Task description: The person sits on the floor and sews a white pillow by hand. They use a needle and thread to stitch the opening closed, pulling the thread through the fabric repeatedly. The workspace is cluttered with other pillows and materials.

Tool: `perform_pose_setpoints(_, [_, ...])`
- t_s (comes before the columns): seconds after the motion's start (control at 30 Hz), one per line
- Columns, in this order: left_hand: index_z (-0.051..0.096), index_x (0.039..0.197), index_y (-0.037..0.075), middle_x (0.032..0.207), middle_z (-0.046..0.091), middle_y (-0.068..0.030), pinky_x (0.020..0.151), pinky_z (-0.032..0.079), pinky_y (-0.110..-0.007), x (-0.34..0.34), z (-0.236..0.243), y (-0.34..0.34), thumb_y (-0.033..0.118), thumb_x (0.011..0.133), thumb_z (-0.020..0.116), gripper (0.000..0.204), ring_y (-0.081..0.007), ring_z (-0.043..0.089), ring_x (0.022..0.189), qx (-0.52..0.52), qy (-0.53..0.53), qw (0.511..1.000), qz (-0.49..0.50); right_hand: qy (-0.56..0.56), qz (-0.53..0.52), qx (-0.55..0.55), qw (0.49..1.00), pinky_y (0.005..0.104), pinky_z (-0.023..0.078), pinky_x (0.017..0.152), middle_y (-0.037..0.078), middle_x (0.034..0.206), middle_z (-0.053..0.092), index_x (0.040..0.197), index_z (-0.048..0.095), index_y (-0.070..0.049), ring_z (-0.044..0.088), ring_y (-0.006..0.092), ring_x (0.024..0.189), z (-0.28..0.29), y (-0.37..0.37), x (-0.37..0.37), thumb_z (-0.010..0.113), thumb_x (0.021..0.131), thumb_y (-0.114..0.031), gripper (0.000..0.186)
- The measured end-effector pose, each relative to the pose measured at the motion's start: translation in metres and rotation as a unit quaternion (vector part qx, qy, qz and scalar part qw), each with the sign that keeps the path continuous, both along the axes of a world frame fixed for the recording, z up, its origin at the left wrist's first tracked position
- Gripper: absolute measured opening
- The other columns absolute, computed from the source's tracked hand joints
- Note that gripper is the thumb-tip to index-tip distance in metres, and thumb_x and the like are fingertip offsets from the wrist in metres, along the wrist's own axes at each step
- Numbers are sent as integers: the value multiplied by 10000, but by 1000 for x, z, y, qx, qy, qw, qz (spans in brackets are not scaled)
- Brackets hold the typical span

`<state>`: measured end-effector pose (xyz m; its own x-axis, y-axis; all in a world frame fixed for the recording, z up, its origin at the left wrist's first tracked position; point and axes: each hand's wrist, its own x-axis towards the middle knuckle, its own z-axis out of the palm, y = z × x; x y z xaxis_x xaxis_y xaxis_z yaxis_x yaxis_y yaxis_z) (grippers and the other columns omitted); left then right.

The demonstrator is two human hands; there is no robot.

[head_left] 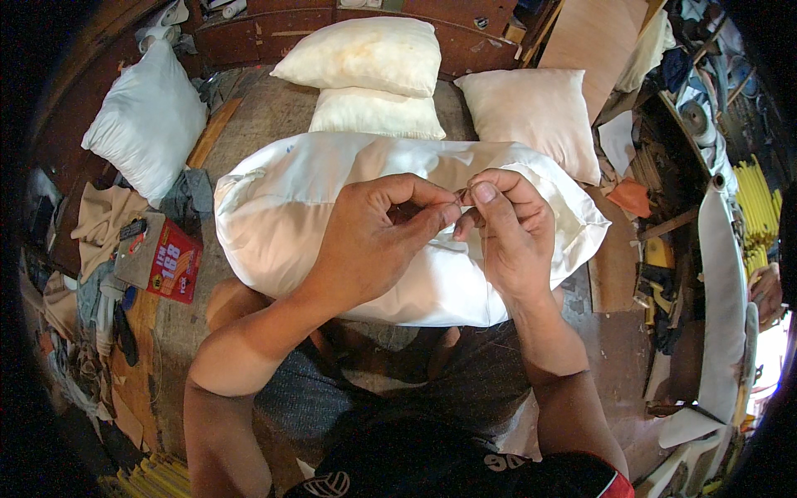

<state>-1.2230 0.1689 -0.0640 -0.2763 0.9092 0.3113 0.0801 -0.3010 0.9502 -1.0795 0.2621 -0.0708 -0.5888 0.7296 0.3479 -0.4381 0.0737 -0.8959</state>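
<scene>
A long white cushion [390, 290] with a smooth fabric cover lies across my lap, its seamed end at the right. Above its middle, my left hand [386, 232] is closed, thumb and forefinger pinched together. Close beside it my right hand [513, 228] is also pinched, its fingertips nearly meeting the left ones. Whatever sits between the fingertips is too small and thin to make out. Both hands are raised off the cushion, which shows behind and below them.
Two cream pillows [365, 58] are stacked at the back. Another pillow [531, 112] stands at back right, and a white one [149, 120] leans at left. A red packet [174, 261] lies near cloth scraps [108, 220]. Rolled material [722, 307] and yellow strips [754, 199] line the right side.
</scene>
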Motion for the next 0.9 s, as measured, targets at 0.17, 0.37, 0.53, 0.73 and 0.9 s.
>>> perform_pose_setpoints(0.17, [683, 939, -17, 820, 678, -25, 647, 449, -197, 0, 1, 0, 54, 867, 650, 106, -46, 556, 733, -1, 9, 1000, 1, -1, -5, -4, 1000, 259, 525, 599, 96, 879, 634, 996, 598, 43, 598, 127, 780, 1, 0, 0, 564, 934, -113, 171])
perform_pose_setpoints(0.37, [685, 938, -11, 817, 678, -19, 641, 452, -203, -1, 3, -2, 82, 868, 661, 118, -47, 554, 722, 11, 8, 1000, -13, 5, -6, -2, 1000, 257, 524, 592, 101, 881, 632, 992, 592, 45, 600, 129, 766, 0, 1, 0, 560, 937, -118, 175])
perform_pose_setpoints(0.53, [687, 934, -12, 837, 689, -30, 654, 462, -205, -1, 1, -1, 76, 861, 667, 117, -52, 569, 736, 7, 6, 1000, -9, 4, 1, 3, 1000, 251, 514, 584, 101, 872, 627, 992, 589, 46, 592, 128, 743, 0, 1, -1, 556, 939, -116, 173])
perform_pose_setpoints(0.73, [687, 933, -16, 862, 698, -49, 680, 474, -209, -1, 2, -1, 71, 843, 685, 126, -57, 586, 766, 19, -5, 1000, -11, 10, 10, -6, 1000, 246, 507, 581, 101, 868, 623, 991, 588, 46, 585, 125, 722, 1, 1, -1, 557, 936, -107, 165])
perform_pose_setpoints(0.9, [686, 921, -13, 859, 693, -50, 684, 471, -205, -1, 2, -2, 82, 834, 702, 130, -56, 583, 767, -4, 16, 1000, 5, 5, 18, -4, 1000, 249, 506, 579, 103, 871, 625, 993, 587, 44, 585, 127, 694, 0, 1, 0, 563, 934, -117, 173])
